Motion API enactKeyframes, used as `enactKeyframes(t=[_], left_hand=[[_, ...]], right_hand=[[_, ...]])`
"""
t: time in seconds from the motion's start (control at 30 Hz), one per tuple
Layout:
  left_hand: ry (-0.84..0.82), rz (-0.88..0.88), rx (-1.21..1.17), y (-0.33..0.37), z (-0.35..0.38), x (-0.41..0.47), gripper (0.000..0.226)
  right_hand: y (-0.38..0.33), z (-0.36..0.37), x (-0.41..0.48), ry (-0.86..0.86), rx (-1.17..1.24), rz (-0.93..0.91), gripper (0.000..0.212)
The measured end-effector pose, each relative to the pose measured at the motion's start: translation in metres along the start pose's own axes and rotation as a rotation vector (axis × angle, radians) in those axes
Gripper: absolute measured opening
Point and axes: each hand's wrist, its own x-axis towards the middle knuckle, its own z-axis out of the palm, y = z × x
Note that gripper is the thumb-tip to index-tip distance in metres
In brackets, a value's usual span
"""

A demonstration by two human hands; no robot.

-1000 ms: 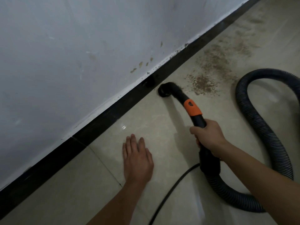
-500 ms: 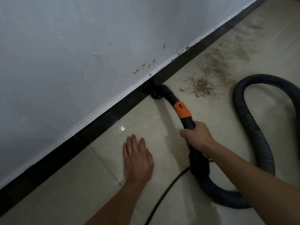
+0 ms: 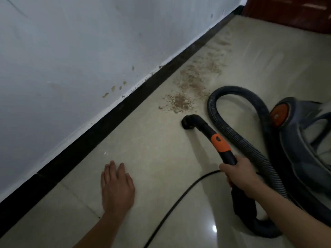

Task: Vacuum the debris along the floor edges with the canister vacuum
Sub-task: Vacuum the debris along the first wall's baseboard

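Observation:
My right hand (image 3: 240, 176) grips the black vacuum handle just below its orange collar (image 3: 220, 142). The curved black nozzle (image 3: 188, 122) points down at the beige tile floor, a short way off the black baseboard (image 3: 111, 119). Brown debris (image 3: 179, 102) lies just beyond the nozzle and trails along the floor edge toward the far corner. My left hand (image 3: 116, 187) rests flat on the tile with straight fingers. The ribbed hose (image 3: 238, 133) loops to the grey canister vacuum (image 3: 304, 140) at the right.
A black power cord (image 3: 179, 197) runs across the floor between my arms. The white wall (image 3: 71, 51) with small stains rises on the left. A dark red wooden surface (image 3: 295, 13) stands at the far end.
The nozzle has pulled back from the baseboard toward the open floor, to the right. The view has shifted right, bringing the canister into sight. My left hand stays flat on the tile.

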Motion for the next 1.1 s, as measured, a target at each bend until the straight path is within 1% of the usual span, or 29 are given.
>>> enactKeyframes(t=[0.1, 0.2, 0.33, 0.47, 0.53, 0.7, 0.8, 0.9, 1.0, 1.1], left_hand=[[0.017, 0.009, 0.008, 0.002, 0.002, -0.001, 0.048], [0.016, 0.005, -0.002, 0.004, 0.002, -0.001, 0.049], [0.02, -0.001, -0.013, 0.005, 0.003, 0.0, 0.049], [0.02, 0.012, -0.02, 0.002, 0.004, -0.001, 0.047], [0.021, 0.01, -0.022, 0.003, 0.006, 0.0, 0.044], [0.005, 0.007, -0.013, 0.001, 0.007, 0.003, 0.043], [-0.003, 0.015, -0.01, 0.0, 0.006, 0.002, 0.043], [-0.014, 0.011, -0.008, -0.001, 0.003, 0.003, 0.044], [-0.021, 0.01, -0.019, -0.003, 0.001, 0.003, 0.049], [-0.024, 0.017, -0.018, -0.004, 0.0, 0.001, 0.053]], right_hand=[[-0.008, 0.008, 0.016, 0.021, 0.044, 0.01, 0.016], [-0.027, 0.029, 0.029, -0.053, 0.022, -0.021, 0.018], [-0.058, 0.057, 0.054, -0.045, 0.014, -0.063, 0.018], [-0.086, 0.086, 0.074, -0.114, -0.023, -0.114, 0.017], [-0.1, 0.093, 0.088, -0.127, -0.006, -0.092, 0.018], [-0.129, 0.115, 0.119, -0.085, 0.078, -0.022, 0.026], [-0.139, 0.135, 0.112, -0.114, 0.074, -0.034, 0.027], [-0.135, 0.143, 0.089, -0.168, 0.009, -0.078, 0.023], [-0.118, 0.128, 0.06, -0.232, -0.073, -0.136, 0.017], [-0.09, 0.096, 0.033, -0.215, -0.148, -0.161, 0.015]])
